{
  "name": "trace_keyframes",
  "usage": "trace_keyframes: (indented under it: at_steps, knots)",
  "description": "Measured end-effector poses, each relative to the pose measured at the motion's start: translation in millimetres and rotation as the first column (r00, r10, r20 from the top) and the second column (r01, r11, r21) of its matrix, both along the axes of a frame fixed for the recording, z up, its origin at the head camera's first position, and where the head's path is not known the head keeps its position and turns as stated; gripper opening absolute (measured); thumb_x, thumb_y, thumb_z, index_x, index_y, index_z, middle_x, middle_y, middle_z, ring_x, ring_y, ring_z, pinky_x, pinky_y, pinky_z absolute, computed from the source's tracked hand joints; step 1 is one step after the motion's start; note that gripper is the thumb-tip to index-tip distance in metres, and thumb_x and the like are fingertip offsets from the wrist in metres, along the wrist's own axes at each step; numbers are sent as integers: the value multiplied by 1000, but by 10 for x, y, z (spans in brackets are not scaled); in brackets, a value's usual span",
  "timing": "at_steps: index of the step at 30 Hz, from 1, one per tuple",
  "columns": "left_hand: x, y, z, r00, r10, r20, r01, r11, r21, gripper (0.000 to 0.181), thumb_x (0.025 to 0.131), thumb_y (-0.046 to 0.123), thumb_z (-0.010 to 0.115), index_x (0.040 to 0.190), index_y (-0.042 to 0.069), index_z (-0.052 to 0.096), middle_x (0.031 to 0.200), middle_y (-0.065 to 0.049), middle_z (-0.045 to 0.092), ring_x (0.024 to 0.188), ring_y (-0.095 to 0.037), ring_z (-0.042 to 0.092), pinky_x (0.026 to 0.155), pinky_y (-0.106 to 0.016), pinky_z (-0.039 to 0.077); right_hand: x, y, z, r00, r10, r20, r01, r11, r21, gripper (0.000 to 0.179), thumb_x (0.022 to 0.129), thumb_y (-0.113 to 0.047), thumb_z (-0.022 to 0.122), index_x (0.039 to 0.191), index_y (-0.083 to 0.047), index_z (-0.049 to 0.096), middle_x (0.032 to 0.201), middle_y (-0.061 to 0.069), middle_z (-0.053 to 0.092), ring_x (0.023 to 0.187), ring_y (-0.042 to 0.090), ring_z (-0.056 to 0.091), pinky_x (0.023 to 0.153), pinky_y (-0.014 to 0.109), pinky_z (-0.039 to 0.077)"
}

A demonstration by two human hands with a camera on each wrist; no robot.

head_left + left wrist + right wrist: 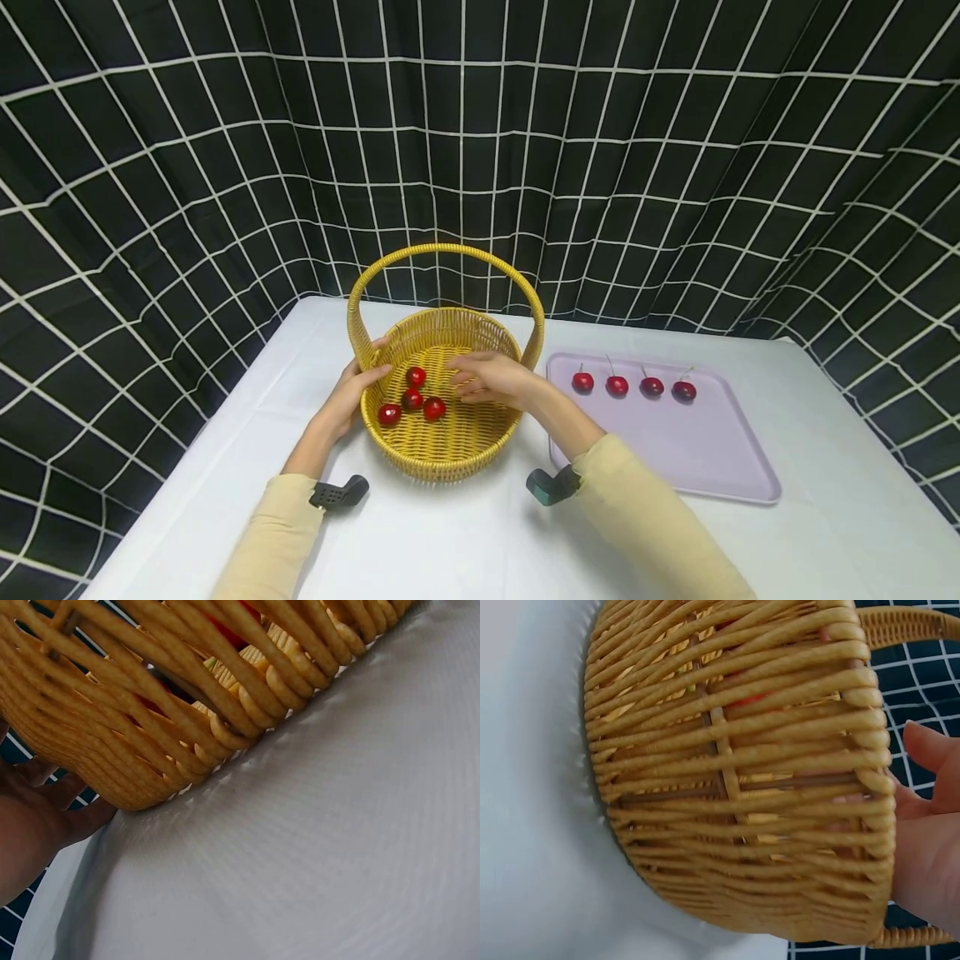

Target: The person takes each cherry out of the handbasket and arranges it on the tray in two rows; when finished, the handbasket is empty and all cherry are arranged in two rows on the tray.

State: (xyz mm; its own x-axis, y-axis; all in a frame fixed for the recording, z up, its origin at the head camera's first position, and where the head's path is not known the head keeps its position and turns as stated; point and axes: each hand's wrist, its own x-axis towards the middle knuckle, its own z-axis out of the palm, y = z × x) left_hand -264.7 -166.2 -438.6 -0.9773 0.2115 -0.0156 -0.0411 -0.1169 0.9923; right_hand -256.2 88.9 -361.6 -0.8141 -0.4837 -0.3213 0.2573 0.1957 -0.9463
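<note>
A yellow woven basket (442, 467) with a tall arched handle stands on the white table. Several dark red cherries (434, 408) lie on the left part of its floor. At the left side of the rim, my left hand (348, 396) holds the basket, thumb over the edge and the other fingers outside. My right hand (491, 377) reaches over the right rim into the basket, its fingers loosely bent and no cherry visible in them. Seen from the right wrist, the woven wall (735, 765) hides part of that hand (930, 847).
To the right lies a pale purple tray (660, 442). Several cherries with stems (617, 386) sit in a row along its far side. A black cloth with a white grid (465, 142) hangs behind and beside the table (450, 542).
</note>
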Motion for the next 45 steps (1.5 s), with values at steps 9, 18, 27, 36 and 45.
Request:
trace_keyframes:
  at_steps: [9,18,27,36,45]
  knots:
    - [11,-29,-2,1000,3,4,-3,1000,-14,58,97,16,50,150,16,28,152,-14,24,135,-34,28,108,-49,27,-57,-115,-96,1000,-28,5,28,998,54,44,99,-24,52,133,4,49,127,27,51,114,38,54,98,47,42]
    - [27,-57,-4,1000,-7,-2,7,1000,-22,58,98,16,50,151,16,26,154,-14,20,136,-34,27,108,-51,25,-114,-254,-181,998,-54,-9,55,990,127,48,98,-27,54,133,5,48,123,23,56,111,34,57,93,45,47]
    - [43,-69,-18,1000,3,2,-3,1000,-28,58,98,16,50,151,16,27,154,-12,21,137,-33,25,109,-51,24,-130,-339,-262,996,-87,12,83,980,182,48,98,-28,54,132,5,48,122,23,56,110,33,56,90,43,49]
    - [17,-36,-16,1000,4,-10,-4,1000,-25,58,97,17,51,150,17,28,153,-13,23,135,-33,28,107,-50,28,-126,-389,-266,994,-108,13,102,968,228,47,97,-28,55,131,3,50,114,18,58,99,26,59,83,41,53]
    - [7,-23,-17,1000,-11,-7,11,1000,-7,58,98,16,50,151,16,26,154,-14,21,136,-35,28,108,-50,27,-72,-452,-287,998,-53,30,44,968,248,35,96,-27,58,118,1,60,104,13,59,86,21,57,77,39,55]
